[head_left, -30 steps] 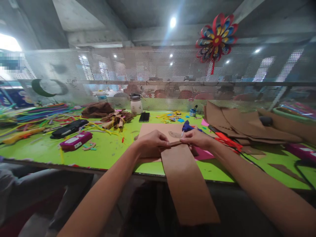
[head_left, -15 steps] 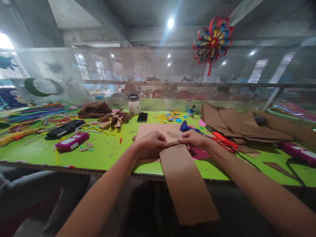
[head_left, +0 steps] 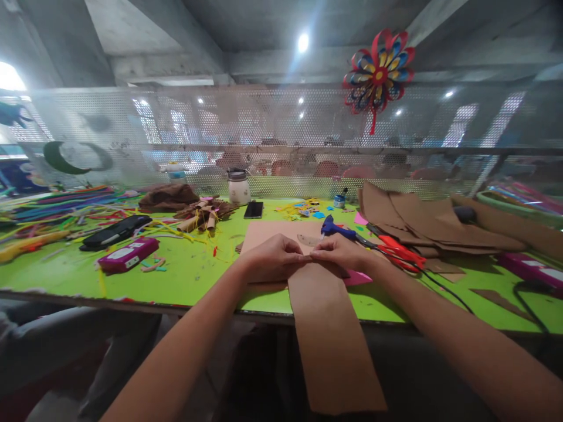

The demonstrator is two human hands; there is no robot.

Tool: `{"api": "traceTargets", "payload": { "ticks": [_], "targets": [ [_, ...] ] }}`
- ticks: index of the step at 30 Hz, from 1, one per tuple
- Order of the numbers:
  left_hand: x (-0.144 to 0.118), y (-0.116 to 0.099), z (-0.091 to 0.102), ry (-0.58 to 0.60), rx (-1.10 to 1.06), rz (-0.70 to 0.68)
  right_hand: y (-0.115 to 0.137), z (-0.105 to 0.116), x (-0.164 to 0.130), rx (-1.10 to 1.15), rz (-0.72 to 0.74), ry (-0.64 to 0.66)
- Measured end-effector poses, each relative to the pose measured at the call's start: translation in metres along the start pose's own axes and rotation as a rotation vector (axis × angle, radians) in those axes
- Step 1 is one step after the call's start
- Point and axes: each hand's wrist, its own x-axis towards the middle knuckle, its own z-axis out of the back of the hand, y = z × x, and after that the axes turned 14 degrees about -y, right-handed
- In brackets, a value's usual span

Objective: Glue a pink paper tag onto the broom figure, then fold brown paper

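A long strip of brown kraft paper [head_left: 336,340] hangs over the table's front edge toward me. My left hand [head_left: 277,255] pinches the left part of its far end. Close beside it, my right hand [head_left: 338,253] pinches the same end, the fingertips of both hands almost meeting. The pinched edge looks folded or rolled, partly hidden by my fingers. Under my hands lies a flat tan sheet [head_left: 259,231]. Just beyond my right hand rests a blue glue gun [head_left: 336,227], and a pink paper piece [head_left: 358,278] shows under my right wrist.
Red-handled scissors [head_left: 402,252] and stacked brown paper [head_left: 417,217] lie to the right. On the left are a purple box [head_left: 128,254], a black case [head_left: 115,231] and coloured strips [head_left: 65,202]. A phone [head_left: 254,209] and a white jar [head_left: 238,187] stand farther back.
My right hand has moved left, closer to my left hand, along the paper's far end. The strip's hanging end has swung slightly left and down.
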Motion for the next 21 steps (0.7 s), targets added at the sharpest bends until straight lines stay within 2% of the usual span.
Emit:
{"api": "traceTargets", "payload": {
  "ticks": [5, 9, 12, 17, 21],
  "targets": [
    [0.002, 0.005, 0.003, 0.048, 0.093, -0.017, -0.008, 0.002, 0.000, 0.138, -0.088, 0.008],
    [0.002, 0.005, 0.004, -0.004, 0.196, -0.095, -0.009, 0.007, 0.001, 0.201, -0.135, 0.052],
    [0.002, 0.003, 0.004, -0.028, 0.255, -0.124, -0.007, 0.010, 0.002, 0.139, -0.086, 0.097],
    [0.003, 0.002, 0.003, -0.020, 0.277, -0.122, 0.000, 0.011, 0.001, -0.019, 0.039, 0.104],
    [0.000, -0.003, 0.000, -0.027, 0.295, -0.105, 0.007, 0.008, -0.003, -0.039, 0.028, 0.162]
  ]
}}
